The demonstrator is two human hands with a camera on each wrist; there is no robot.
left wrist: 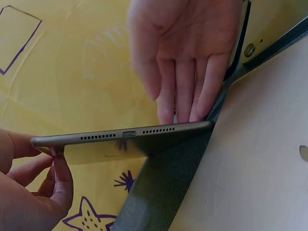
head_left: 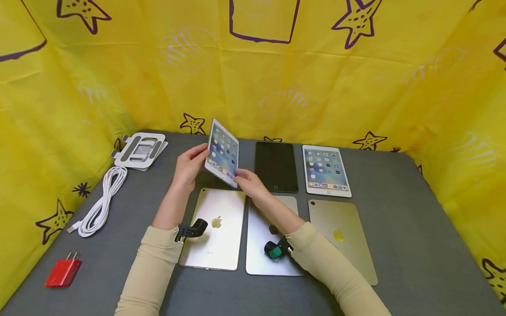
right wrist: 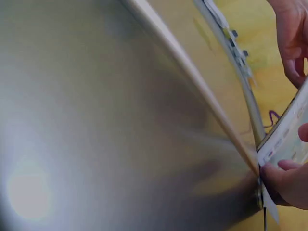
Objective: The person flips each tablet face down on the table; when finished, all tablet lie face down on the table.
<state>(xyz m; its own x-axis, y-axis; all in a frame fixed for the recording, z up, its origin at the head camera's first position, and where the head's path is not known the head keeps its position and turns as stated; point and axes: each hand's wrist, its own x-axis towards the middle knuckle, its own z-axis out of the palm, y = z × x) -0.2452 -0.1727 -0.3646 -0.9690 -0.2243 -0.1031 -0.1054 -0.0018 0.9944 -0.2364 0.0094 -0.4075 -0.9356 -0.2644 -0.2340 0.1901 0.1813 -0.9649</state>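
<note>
A white-framed tablet is held up at a slant, its lit screen of app icons turned toward the right. My left hand pinches its left edge between thumb and fingers. In the left wrist view, the left hand grips one end of the tablet's port edge. The straight fingers of my right hand touch the screen side near the lower right corner; the left wrist view also shows this right hand reaching in. At the right wrist view's edge, part of the tablet shows between both hands.
A gold tablet, a silver tablet and another gold tablet lie face down in front. Behind lie a dark tablet and a lit white tablet. Leftward are a folding stand, a white cable and a red charger.
</note>
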